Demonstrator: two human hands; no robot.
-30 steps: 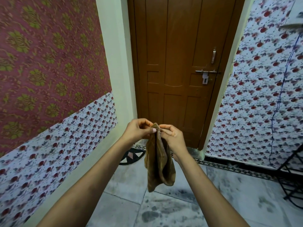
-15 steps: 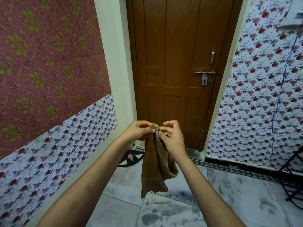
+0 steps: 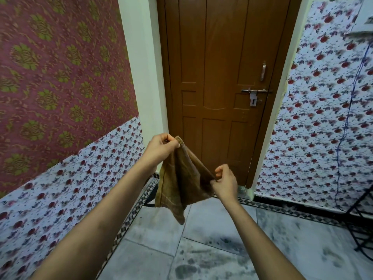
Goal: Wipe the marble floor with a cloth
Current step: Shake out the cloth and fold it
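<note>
A: Cloth (image 3: 181,184), brown, held up in the air in front of the wooden door (image 3: 218,77), well above the marble floor (image 3: 222,249).

B: Who has it?

A: Both hands. The left hand (image 3: 161,148) pinches one top corner, fingers curled over the edge. The right hand (image 3: 225,179), lower and off to the side, pinches another edge, so the cloth is stretched at a slant between them, with one corner hanging down.

B: So how much wiping is done?

A: None that I can judge. The cloth touches nothing but the hands, and the floor shows dark smudges and blotches on the tiles near the person. It looks like the cloth is only being opened out.

B: What is left, then?

A: Practically everything: getting down, laying the cloth on the marble, and rubbing across the marked tiles.
</note>
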